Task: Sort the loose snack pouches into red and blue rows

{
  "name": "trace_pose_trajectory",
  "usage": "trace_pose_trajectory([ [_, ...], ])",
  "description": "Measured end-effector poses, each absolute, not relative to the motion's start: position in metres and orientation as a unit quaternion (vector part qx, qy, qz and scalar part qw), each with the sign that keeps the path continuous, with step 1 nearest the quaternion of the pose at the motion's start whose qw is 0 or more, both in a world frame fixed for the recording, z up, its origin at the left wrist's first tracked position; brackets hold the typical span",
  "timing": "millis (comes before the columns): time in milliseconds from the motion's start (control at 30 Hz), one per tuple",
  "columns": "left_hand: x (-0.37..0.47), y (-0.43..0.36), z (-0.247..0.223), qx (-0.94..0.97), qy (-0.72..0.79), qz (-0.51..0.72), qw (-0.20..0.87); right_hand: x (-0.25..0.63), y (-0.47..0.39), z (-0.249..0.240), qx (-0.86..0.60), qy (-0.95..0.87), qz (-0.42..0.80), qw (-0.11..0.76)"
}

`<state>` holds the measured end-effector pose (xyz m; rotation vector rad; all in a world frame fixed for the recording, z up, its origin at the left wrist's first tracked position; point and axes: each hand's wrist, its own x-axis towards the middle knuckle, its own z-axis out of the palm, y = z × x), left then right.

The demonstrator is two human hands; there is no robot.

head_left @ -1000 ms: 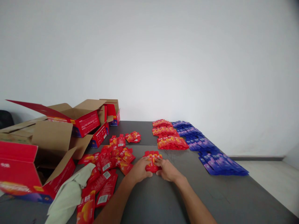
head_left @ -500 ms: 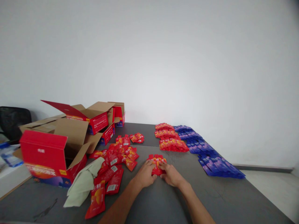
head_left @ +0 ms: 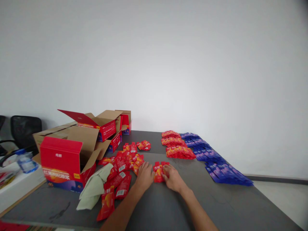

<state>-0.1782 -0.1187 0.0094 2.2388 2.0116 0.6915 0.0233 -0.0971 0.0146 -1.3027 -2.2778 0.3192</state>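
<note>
A small row of overlapping red pouches (head_left: 158, 173) with orange fruit pictures lies on the dark table in front of me. My right hand (head_left: 174, 178) grips its right edge, thumb and fingers curled on the pouches. To the left of the row, my left hand (head_left: 145, 176) has its fingers stretched out at the near edge of a loose heap of red pouches (head_left: 121, 163). Nothing shows in that hand, though its palm side is hidden. A single red pouch (head_left: 107, 203) lies closest to me in the heap.
Open red cartons (head_left: 60, 160) stand on the left, with a pale green cloth (head_left: 95, 186) beside them. Fanned stacks of red pouches (head_left: 180, 152) and blue pouches (head_left: 226, 173) line the right side. A water bottle (head_left: 26, 163) and a black chair (head_left: 26, 130) are far left.
My left hand has let go of the row of red pouches and moved left to the heap. My right hand stays on the row. The view has turned slightly left.
</note>
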Motion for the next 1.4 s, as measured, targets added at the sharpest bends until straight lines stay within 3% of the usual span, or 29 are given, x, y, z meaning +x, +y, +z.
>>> trace_pose_trajectory([
  [200,-0.201,-0.087,0.016,0.647,0.737,0.190,-0.046,0.001,-0.095,0.027,-0.479,-0.826,0.108,0.276],
  [467,-0.208,-0.075,-0.001,0.655,0.737,0.165,-0.022,-0.013,-0.084,0.035,-0.474,-0.833,0.112,0.263],
  [700,-0.207,-0.057,-0.006,0.642,0.723,0.257,-0.007,-0.030,-0.066,0.037,-0.491,-0.820,0.127,0.263],
  [933,-0.198,-0.055,-0.010,0.655,0.649,0.384,0.050,-0.047,-0.053,0.033,-0.455,-0.779,0.255,0.348],
  [1167,-0.180,-0.076,0.006,0.674,0.549,0.488,0.081,-0.042,-0.044,0.017,-0.399,-0.526,0.570,0.489],
  [1400,-0.168,-0.079,0.011,0.607,0.510,0.577,0.195,-0.022,-0.051,0.022,-0.398,-0.491,0.580,0.514],
])
